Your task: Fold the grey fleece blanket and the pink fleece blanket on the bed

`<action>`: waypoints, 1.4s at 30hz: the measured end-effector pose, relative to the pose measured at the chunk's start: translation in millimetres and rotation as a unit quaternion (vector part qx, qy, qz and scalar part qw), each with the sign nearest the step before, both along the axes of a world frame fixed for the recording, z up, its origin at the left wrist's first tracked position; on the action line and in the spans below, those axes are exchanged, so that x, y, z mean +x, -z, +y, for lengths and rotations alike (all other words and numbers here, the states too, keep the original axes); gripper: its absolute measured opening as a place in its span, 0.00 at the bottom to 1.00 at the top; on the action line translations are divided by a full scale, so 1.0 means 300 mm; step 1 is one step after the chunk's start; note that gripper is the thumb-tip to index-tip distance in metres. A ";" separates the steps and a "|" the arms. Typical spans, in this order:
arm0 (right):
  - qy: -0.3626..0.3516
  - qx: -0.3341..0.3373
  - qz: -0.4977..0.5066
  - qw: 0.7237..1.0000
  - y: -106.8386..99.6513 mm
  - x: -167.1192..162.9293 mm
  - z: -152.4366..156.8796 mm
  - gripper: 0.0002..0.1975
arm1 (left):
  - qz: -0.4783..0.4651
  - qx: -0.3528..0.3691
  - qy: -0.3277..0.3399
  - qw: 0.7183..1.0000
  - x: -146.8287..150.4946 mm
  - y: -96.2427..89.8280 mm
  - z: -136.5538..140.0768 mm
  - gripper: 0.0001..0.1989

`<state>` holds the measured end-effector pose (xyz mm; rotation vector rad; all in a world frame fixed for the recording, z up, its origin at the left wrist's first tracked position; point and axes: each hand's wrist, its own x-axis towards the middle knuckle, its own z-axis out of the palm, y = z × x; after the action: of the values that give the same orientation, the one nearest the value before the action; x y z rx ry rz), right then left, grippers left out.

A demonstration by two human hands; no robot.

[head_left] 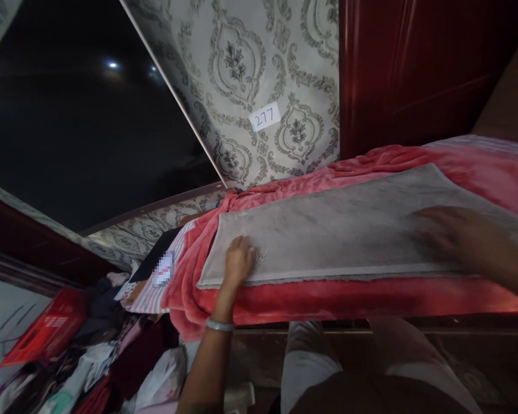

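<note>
A red crate (47,330) and heaped clothes (82,368) sit at far left, below a dark screen (90,115). My left hand (239,261), fingers curled, is at the left end of the grey cloth (328,230); whether it pinches fabric I cannot tell. The cloth lies on a red blanket (306,302) before me, long axis running left to right, the wall (237,34) with its 277 card (265,117) behind. My right hand (457,233), blurred, fingers spread, is over the right part, nearer that end, a door (375,69) beyond.

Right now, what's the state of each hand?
Left hand: fingers curled, at the left end of the long, soft-looking grey cloth; grip can't be told.
Right hand: over the same cloth, too blurred to tell open or closed.
</note>
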<state>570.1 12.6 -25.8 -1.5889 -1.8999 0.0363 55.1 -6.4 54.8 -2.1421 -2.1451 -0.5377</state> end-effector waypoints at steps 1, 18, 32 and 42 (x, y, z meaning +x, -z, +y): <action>-0.039 -0.009 -0.032 0.999 -0.011 -0.085 0.026 0.44 | 0.010 -0.012 0.041 0.999 0.071 0.008 0.037 0.21; -0.130 -0.111 -0.172 0.970 0.043 -0.462 0.204 0.33 | 0.086 -0.064 0.124 0.986 0.314 0.170 0.163 0.30; 0.117 -0.181 -0.158 0.964 -0.073 0.042 0.340 0.36 | 0.110 -0.073 0.111 0.985 0.328 0.137 0.177 0.30; 0.056 -0.170 -0.145 0.973 -0.094 0.007 0.482 0.31 | 0.123 -0.081 0.099 0.984 0.321 0.147 0.181 0.31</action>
<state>572.3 157.2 2.5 -2.0223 -2.1053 0.0901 151.2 47.8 10.6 -2.3782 -1.9171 -0.0999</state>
